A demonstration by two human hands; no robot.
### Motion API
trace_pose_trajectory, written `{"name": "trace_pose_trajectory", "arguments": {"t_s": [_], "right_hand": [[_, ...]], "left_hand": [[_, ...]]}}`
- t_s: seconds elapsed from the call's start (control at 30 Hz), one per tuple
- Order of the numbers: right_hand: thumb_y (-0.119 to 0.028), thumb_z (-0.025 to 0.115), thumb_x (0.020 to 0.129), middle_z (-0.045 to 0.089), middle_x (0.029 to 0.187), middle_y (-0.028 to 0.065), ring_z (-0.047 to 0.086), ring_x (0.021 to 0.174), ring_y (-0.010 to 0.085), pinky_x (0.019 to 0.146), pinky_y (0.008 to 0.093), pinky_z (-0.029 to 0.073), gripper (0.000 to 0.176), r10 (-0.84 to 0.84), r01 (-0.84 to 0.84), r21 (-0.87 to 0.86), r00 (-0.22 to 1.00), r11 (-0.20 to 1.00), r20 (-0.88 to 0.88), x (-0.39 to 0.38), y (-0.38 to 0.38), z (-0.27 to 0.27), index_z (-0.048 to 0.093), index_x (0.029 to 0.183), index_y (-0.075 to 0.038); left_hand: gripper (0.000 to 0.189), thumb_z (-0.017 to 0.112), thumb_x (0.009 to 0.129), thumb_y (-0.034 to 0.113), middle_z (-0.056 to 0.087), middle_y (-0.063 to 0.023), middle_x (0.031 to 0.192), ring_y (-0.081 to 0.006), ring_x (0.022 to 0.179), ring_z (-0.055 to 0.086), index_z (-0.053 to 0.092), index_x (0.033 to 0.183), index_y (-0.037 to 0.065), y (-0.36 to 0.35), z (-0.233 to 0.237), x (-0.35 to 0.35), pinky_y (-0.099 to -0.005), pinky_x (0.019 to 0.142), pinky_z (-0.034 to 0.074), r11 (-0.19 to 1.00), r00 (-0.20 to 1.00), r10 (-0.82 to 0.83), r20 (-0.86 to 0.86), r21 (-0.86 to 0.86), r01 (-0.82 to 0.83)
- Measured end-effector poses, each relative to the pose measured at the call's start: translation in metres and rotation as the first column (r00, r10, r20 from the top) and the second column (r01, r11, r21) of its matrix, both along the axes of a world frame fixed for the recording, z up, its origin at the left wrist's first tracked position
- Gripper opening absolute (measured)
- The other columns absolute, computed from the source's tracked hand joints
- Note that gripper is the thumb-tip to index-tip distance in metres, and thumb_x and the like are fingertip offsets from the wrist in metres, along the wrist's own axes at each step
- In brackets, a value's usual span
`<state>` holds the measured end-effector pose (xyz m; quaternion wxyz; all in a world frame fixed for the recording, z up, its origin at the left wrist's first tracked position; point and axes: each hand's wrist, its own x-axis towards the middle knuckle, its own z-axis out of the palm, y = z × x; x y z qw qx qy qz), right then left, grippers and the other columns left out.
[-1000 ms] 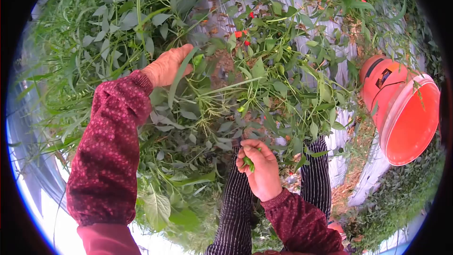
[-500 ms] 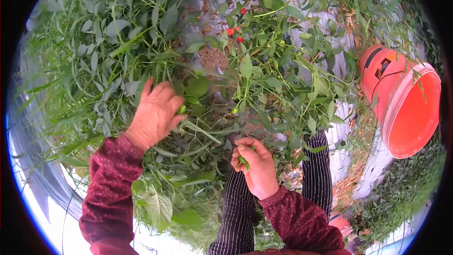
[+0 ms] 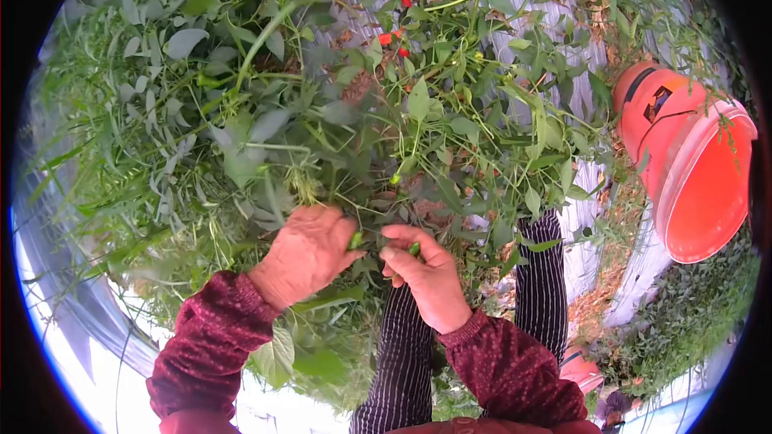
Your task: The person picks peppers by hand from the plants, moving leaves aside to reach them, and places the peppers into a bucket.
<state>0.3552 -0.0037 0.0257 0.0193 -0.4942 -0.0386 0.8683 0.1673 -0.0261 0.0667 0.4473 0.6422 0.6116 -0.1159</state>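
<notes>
Just left of centre, my left hand is closed on a small green pepper, which shows between thumb and fingers. Close beside it, my right hand is curled round another green pepper; whether more lie inside the palm is hidden. The two hands are near each other but apart. Leafy green plants stand above and around both hands. A few red peppers show among the leaves near the top centre.
An open red bucket lies tilted at the right, its mouth toward the lower right. Another red container shows at the lower right. Silvery plastic sheeting covers ground between the rows. My striped trouser legs are below.
My left hand has moved right and down, away from the leaves and close to my right hand. A plant near it has shifted. My right hand has hardly moved.
</notes>
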Motion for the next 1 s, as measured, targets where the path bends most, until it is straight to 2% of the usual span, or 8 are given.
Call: {"name": "trace_pose_trajectory", "arguments": {"t_s": [0.13, 0.27, 0.4, 0.53, 0.6, 0.83, 0.93, 1.0], "right_hand": [[-0.004, 0.060, 0.084, 0.046, 0.101, -0.0010, 0.049, 0.082, 0.0055, 0.062, 0.0177, 0.042, 0.046, 0.020, -0.018, 0.038, 0.997, 0.999, -0.071, -0.003, -0.008, -0.003, 0.044, 0.127, -0.007], [-0.006, 0.064, 0.083, 0.048, 0.100, -0.0012, 0.050, 0.077, 0.0030, 0.065, 0.0167, 0.043, 0.046, -0.016, 0.017, 0.028, 0.999, 0.999, -0.029, -0.002, -0.016, -0.010, 0.046, 0.125, -0.006], [-0.009, 0.058, 0.087, 0.055, 0.088, -0.0024, 0.052, 0.073, 0.0030, 0.059, 0.0173, 0.042, 0.030, -0.001, 0.001, -0.020, 1.000, 1.000, 0.003, 0.000, -0.018, -0.015, 0.054, 0.117, -0.006], [-0.008, 0.052, 0.089, 0.058, 0.085, -0.0004, 0.056, 0.072, 0.0065, 0.057, 0.0186, 0.043, 0.024, -0.006, 0.005, 0.022, 0.999, 1.000, 0.045, -0.001, -0.021, -0.020, 0.056, 0.113, -0.005], [-0.008, 0.052, 0.089, 0.059, 0.089, 0.0009, 0.058, 0.072, 0.0078, 0.057, 0.0195, 0.044, 0.024, 0.040, -0.042, 0.081, 0.999, 0.996, 0.030, 0.000, -0.020, -0.021, 0.055, 0.113, -0.004], [-0.003, 0.065, 0.080, 0.056, 0.094, -0.0027, 0.053, 0.082, 0.0049, 0.068, 0.0191, 0.046, 0.038, -0.150, 0.154, 0.081, 0.987, 0.985, -0.052, -0.009, -0.025, -0.018, 0.056, 0.116, -0.010], [0.000, 0.067, 0.078, 0.057, 0.092, -0.0027, 0.052, 0.082, 0.0047, 0.072, 0.0193, 0.046, 0.037, -0.045, 0.046, 0.251, 0.999, 0.967, -0.011, -0.013, -0.026, -0.021, 0.057, 0.113, -0.008], [-0.003, 0.065, 0.080, 0.057, 0.090, -0.0023, 0.051, 0.074, 0.0044, 0.066, 0.0187, 0.044, 0.032, -0.010, 0.010, 0.243, 1.000, 0.970, 0.000, -0.013, -0.022, -0.021, 0.057, 0.111, -0.008]], "left_hand": [[0.048, 0.067, 0.061, 0.010, 0.052, -0.0171, 0.096, -0.0337, 0.091, 0.052, 0.051, 0.103, -0.002, -0.012, -0.020, 0.022, -0.0406, 0.084, 0.044, 0.988, 0.996, 0.051, 0.078, 0.138, -0.061], [0.062, 0.063, 0.060, 0.000, 0.050, -0.0200, 0.104, -0.0390, 0.101, 0.049, 0.041, 0.118, -0.003, -0.018, -0.020, 0.035, -0.0431, 0.089, 0.042, 0.958, 0.949, 0.267, 0.170, 0.061, -0.280], [0.062, 0.059, 0.063, -0.004, 0.048, -0.0205, 0.112, -0.0397, 0.107, 0.047, 0.041, 0.122, 0.001, -0.032, -0.025, 0.025, -0.0424, 0.090, 0.041, 0.900, 0.874, 0.433, 0.218, -0.054, -0.433], [0.041, 0.056, 0.067, -0.001, 0.047, -0.0166, 0.119, -0.0364, 0.108, 0.048, 0.054, 0.108, 0.001, -0.024, -0.037, 0.018, -0.0413, 0.088, 0.044, 0.969, 0.974, 0.223, -0.042, 0.120, -0.216], [0.039, 0.057, 0.068, 0.000, 0.048, -0.0164, 0.119, -0.0345, 0.106, 0.050, 0.054, 0.107, 0.001, -0.028, -0.048, 0.016, -0.0395, 0.087, 0.045, 0.963, 0.968, 0.248, -0.031, 0.121, -0.242], [0.032, 0.056, 0.067, 0.002, 0.057, -0.0162, 0.103, -0.0324, 0.096, 0.056, 0.056, 0.098, -0.003, -0.037, -0.051, 0.027, -0.0358, 0.082, 0.048, 0.949, 0.963, 0.252, 0.096, 0.170, -0.265], [0.034, 0.060, 0.064, 0.001, 0.057, -0.0154, 0.103, -0.0324, 0.094, 0.057, 0.056, 0.097, -0.002, -0.038, -0.052, 0.027, -0.0364, 0.082, 0.048, 0.942, 0.950, 0.299, 0.092, 0.132, -0.309], [0.035, 0.063, 0.063, -0.002, 0.057, -0.0143, 0.098, -0.0303, 0.089, 0.058, 0.054, 0.098, 0.001, -0.044, -0.061, 0.027, -0.0358, 0.076, 0.049, 0.870, 0.880, 0.417, 0.228, 0.178, -0.459]]}}
